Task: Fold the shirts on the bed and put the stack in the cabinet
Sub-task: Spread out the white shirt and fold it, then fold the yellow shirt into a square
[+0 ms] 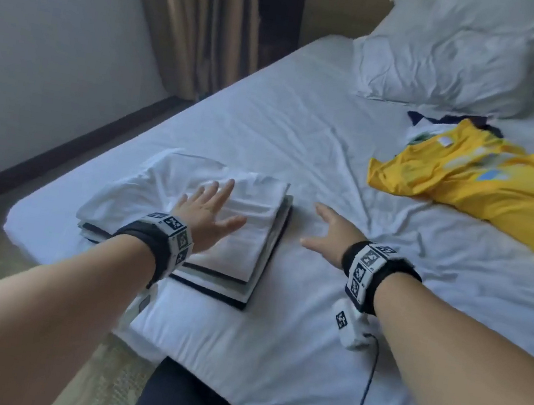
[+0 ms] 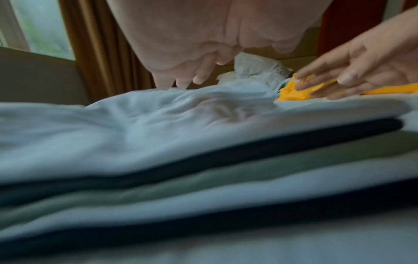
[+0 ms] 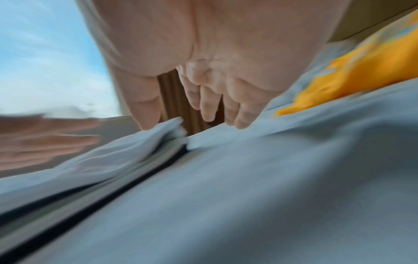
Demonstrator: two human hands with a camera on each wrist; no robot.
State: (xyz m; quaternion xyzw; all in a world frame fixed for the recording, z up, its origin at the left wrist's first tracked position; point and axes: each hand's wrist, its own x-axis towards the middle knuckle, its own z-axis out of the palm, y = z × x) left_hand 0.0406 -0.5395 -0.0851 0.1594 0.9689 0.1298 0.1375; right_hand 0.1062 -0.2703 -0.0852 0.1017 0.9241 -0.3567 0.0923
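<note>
Roughly midway: on the bed [image 1: 303, 138] a folded stack [image 1: 244, 254] sits near its left edge, a yellow shirt [image 1: 489, 190] (unfolded) towards the right edge. Left hand [image 1: 209, 211] lies flat on the stack; right hand [image 1: 330, 232] spread, empty, beside it.

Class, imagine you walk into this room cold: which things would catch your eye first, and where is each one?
The yellow shirt stands out first, lying crumpled and unfolded on the right side of the white bed, below the pillow. Next comes the stack of folded shirts near the bed's left edge, with the left hand flat on its white top layer. The right hand hovers open just beside the stack.
</note>
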